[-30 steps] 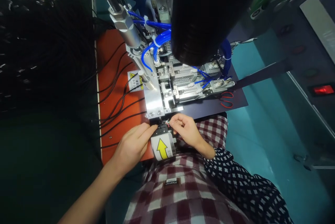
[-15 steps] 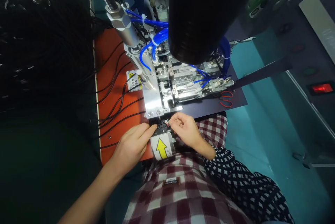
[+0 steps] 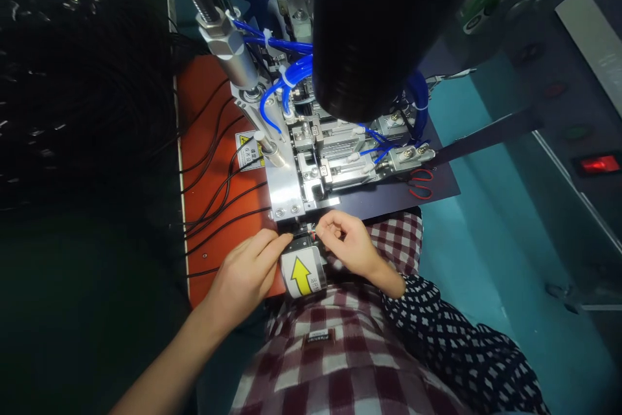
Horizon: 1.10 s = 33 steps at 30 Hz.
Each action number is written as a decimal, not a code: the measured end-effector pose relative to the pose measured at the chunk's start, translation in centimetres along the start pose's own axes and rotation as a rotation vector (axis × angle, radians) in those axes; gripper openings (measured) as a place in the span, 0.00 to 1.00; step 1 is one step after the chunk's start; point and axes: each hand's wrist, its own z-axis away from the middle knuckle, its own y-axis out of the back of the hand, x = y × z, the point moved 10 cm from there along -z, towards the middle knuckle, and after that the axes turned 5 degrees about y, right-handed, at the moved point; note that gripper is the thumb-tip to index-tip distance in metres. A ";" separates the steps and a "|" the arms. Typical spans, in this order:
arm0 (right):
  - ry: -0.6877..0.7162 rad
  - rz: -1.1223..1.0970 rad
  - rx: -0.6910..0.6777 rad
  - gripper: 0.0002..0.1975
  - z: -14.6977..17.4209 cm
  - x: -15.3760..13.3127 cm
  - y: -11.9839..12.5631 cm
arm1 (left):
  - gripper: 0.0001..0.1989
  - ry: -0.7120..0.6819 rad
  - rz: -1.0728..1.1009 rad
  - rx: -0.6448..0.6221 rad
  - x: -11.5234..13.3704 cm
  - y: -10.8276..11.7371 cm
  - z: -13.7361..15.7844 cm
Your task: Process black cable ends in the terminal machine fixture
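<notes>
My left hand (image 3: 249,269) is closed, its fingertips pinched at the near end of the machine on what looks like a thin black cable. Facing it from the right, my right hand (image 3: 350,243) has its fingers curled and pinched on the fine red and white wires (image 3: 312,231) at the cable's end. Both hands' fingertips sit just above a small black block (image 3: 297,243). Below that block is a rounded cover (image 3: 302,272) bearing a yellow arrow label. The exact grip of each fingertip is partly hidden.
Several black cables (image 3: 221,191) cross the orange tabletop (image 3: 208,272) on the left. Beyond my hands stands a metal fixture (image 3: 284,191) with blue air tubes (image 3: 297,70). A large black cylinder (image 3: 369,33) overhangs it. Red-handled scissors (image 3: 420,184) lie on the dark plate (image 3: 389,200) at right.
My right hand has shifted very slightly right, with the wires still at its fingertips. My left hand stays almost in place.
</notes>
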 end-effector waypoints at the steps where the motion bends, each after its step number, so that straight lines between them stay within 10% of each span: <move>1: 0.032 0.029 -0.009 0.06 0.3 -0.7 0.0 | 0.14 0.049 0.055 -0.017 0.0 0.2 0.0; 9: 0.283 0.184 -0.126 0.04 2.6 -6.4 -1.5 | 0.07 0.331 0.538 -0.047 1.5 0.6 0.5; 18: 0.153 0.125 -0.078 0.05 3.3 -5.3 -1.8 | 0.08 0.824 1.155 -0.101 -1.8 -3.5 2.6; 33: 0.073 0.064 0.077 0.09 4.2 -3.6 -3.2 | 0.11 0.906 1.380 -0.100 -1.6 -5.1 2.6</move>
